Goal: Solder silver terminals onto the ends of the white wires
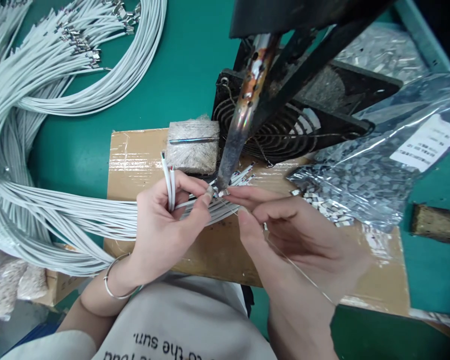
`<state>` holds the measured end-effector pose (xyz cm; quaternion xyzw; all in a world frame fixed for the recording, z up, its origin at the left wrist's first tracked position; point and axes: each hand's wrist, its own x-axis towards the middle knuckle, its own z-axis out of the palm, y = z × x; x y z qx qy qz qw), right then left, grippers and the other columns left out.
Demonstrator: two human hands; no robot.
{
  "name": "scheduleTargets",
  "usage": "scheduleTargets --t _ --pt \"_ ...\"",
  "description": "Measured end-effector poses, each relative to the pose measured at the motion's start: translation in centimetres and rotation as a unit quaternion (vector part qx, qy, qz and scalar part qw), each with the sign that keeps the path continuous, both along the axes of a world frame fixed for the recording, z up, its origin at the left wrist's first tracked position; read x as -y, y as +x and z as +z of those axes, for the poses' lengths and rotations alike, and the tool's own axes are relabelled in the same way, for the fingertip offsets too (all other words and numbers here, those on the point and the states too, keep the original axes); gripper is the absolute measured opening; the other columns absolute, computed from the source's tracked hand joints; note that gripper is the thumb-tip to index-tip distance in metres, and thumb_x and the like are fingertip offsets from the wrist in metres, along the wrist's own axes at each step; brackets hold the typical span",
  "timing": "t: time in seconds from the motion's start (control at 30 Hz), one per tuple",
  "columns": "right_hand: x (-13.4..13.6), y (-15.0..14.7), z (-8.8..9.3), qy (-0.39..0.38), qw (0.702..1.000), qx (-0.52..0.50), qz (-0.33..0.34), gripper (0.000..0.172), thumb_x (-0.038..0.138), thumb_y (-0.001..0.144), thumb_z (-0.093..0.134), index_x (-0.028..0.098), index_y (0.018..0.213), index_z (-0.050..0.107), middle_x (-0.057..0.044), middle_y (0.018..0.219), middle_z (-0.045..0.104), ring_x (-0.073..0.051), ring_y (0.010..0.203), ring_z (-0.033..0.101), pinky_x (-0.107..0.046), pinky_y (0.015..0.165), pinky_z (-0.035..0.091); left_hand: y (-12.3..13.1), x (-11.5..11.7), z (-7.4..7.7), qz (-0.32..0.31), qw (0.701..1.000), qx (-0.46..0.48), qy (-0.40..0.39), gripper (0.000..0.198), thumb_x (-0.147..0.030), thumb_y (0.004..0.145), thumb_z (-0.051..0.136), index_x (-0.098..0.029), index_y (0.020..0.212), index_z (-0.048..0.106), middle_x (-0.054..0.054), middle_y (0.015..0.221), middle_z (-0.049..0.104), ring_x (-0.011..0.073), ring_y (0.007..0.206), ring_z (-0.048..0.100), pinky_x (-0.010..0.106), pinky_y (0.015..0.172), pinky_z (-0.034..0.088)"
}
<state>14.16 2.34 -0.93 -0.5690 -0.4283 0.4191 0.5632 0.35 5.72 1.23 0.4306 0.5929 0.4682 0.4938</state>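
Note:
My left hand [165, 220] is closed around a few white cables [169, 187], with two ends sticking up between the fingers and one held out toward the tip of a fixed soldering iron [243, 115]. My right hand [285, 225] pinches a thin solder wire [296, 270] and a tiny metal piece at the iron's tip [221, 192]. Both hands meet right under the tip, above a taped cardboard pad [142, 155].
A big bundle of white cables [41, 100] with metal terminals curves over the green table on the left. A clear plastic bag of small metal parts [360, 175] lies right. A black fan [296, 125] and a wire-wool pad [193, 142] sit behind the iron.

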Motion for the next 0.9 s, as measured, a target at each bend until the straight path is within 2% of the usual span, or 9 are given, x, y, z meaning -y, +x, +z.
scheduleTargets --t 0.23,0.47,0.73,0.9 --pt "-0.3 -0.3 0.3 0.0 1.0 0.009 -0.007 0.02 0.008 0.088 0.074 0.023 0.077 0.066 -0.002 0.103 0.084 -0.018 0.095 0.081 -0.029 0.086 0.065 0.0 -0.3 0.2 -0.005 1.0 -0.018 -0.016 0.019 0.002 0.072 0.077 -0.017 0.07 0.071 0.0 0.078 0.077 0.0078 0.061 0.063 0.015 0.053 0.048" --pt "-0.7 -0.7 1.0 -0.008 0.999 -0.01 -0.031 0.022 0.007 0.088 0.074 0.024 0.076 0.067 -0.003 0.102 0.084 -0.02 0.092 0.081 -0.035 0.087 0.067 0.0 -0.7 0.4 0.002 0.999 -0.048 -0.022 0.015 -0.007 0.073 0.079 -0.018 0.067 0.069 0.001 0.076 0.075 0.0058 0.049 0.044 0.021 0.042 0.03" --pt "-0.6 -0.7 1.3 -0.007 0.999 -0.013 -0.032 0.023 0.005 0.088 0.074 0.024 0.076 0.067 -0.001 0.102 0.084 -0.017 0.093 0.081 -0.031 0.091 0.065 0.0 -0.6 0.6 0.002 0.999 -0.049 -0.012 0.017 -0.003 0.071 0.079 -0.018 0.068 0.071 0.001 0.078 0.077 0.0083 0.055 0.053 0.02 0.045 0.037" --pt "-0.5 -0.7 1.3 -0.001 0.999 -0.009 -0.031 0.023 0.006 0.088 0.075 0.024 0.076 0.066 -0.002 0.102 0.084 -0.018 0.092 0.081 -0.033 0.088 0.067 0.0 -0.6 0.7 0.001 0.999 -0.041 -0.003 0.019 0.001 0.071 0.078 -0.017 0.068 0.073 0.0 0.078 0.078 0.0077 0.057 0.057 0.018 0.049 0.043"
